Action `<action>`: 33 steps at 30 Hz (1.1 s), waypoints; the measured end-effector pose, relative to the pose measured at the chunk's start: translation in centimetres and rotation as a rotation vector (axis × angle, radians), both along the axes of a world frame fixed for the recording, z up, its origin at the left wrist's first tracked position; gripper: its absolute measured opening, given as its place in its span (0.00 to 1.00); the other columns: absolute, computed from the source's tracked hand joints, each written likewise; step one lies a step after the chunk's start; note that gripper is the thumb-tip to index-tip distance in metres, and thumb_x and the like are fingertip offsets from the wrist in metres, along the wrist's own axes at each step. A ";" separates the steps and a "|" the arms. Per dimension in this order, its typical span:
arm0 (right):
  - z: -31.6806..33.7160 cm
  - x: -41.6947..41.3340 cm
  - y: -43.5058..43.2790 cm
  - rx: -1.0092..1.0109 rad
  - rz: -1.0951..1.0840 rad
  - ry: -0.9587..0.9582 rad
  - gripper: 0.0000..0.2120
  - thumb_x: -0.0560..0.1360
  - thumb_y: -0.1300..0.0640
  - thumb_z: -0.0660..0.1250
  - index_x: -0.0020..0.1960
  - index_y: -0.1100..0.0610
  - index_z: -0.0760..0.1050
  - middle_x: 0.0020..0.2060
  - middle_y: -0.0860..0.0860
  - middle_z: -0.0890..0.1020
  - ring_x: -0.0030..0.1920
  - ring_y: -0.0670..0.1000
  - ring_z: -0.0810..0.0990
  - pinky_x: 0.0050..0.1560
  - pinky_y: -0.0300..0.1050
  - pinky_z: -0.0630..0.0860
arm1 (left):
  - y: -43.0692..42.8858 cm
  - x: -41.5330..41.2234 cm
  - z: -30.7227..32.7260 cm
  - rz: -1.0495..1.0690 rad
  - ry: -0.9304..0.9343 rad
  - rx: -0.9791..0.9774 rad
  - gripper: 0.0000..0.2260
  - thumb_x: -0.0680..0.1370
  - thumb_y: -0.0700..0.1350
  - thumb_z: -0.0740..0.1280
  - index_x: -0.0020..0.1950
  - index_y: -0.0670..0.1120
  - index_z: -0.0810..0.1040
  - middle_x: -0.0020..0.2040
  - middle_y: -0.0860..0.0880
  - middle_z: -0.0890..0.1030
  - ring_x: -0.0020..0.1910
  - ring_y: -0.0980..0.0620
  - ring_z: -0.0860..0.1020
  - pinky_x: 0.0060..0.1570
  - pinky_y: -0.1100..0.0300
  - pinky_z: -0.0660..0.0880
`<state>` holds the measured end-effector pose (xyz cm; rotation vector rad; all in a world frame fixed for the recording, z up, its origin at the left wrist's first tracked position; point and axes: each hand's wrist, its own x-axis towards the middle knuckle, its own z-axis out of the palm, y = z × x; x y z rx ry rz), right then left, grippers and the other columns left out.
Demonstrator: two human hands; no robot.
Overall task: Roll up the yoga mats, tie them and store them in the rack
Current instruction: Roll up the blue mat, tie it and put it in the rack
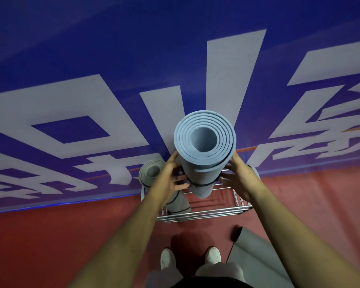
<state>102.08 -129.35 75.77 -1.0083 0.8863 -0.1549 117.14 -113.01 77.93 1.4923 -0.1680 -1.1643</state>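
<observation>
- Two rolled mats: one blue mat [204, 163] held upright over the rack [206, 212], and one grey-green mat [152, 173] standing in the rack's left side.
- One dark band [204, 185] goes round the blue mat.
- One flat grey mat [252, 252] lies on the red floor [71, 235].
- Both arms reach forward.
- The left hand [172, 177] curls round the blue mat's left side.
- The right hand [240, 179] presses its right side with fingers spread.

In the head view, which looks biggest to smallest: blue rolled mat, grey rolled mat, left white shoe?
1. blue rolled mat (held nearest the camera, so it looks extra big)
2. grey rolled mat
3. left white shoe
</observation>
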 end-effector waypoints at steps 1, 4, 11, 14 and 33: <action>0.4 -0.1 -0.1 -0.027 0.018 0.012 0.26 0.77 0.31 0.58 0.60 0.48 0.82 0.57 0.51 0.84 0.57 0.58 0.83 0.60 0.60 0.78 | -0.1 -0.1 0.2 -0.024 -0.004 -0.003 0.33 0.65 0.63 0.66 0.71 0.62 0.70 0.64 0.49 0.76 0.63 0.38 0.76 0.59 0.40 0.77; 1.9 -0.7 -0.3 -0.037 0.062 -0.005 0.23 0.77 0.32 0.59 0.57 0.46 0.82 0.56 0.53 0.84 0.56 0.58 0.83 0.58 0.58 0.80 | -0.2 -0.7 0.6 -0.070 -0.030 0.012 0.21 0.73 0.68 0.65 0.64 0.64 0.74 0.61 0.52 0.78 0.58 0.45 0.80 0.59 0.42 0.78; 1.4 -1.1 0.7 -0.019 0.069 0.061 0.27 0.77 0.31 0.58 0.56 0.49 0.84 0.55 0.50 0.85 0.58 0.56 0.83 0.61 0.58 0.79 | 0.2 -0.8 -1.2 -0.085 0.001 0.062 0.27 0.62 0.77 0.63 0.57 0.67 0.73 0.61 0.54 0.74 0.58 0.46 0.78 0.61 0.41 0.75; 0.3 -1.0 1.3 0.004 0.071 0.055 0.24 0.77 0.31 0.58 0.57 0.46 0.83 0.56 0.48 0.84 0.62 0.53 0.80 0.66 0.55 0.75 | 0.1 -1.2 -2.6 -0.031 0.042 0.064 0.42 0.62 0.78 0.65 0.71 0.58 0.69 0.70 0.50 0.70 0.65 0.42 0.75 0.65 0.40 0.72; -5.4 0.9 2.6 0.001 0.080 0.129 0.22 0.69 0.45 0.73 0.60 0.50 0.77 0.54 0.54 0.84 0.55 0.57 0.83 0.51 0.55 0.83 | 0.2 -1.5 -8.1 0.050 0.046 0.127 0.20 0.73 0.58 0.68 0.64 0.58 0.77 0.63 0.52 0.80 0.63 0.52 0.78 0.59 0.43 0.77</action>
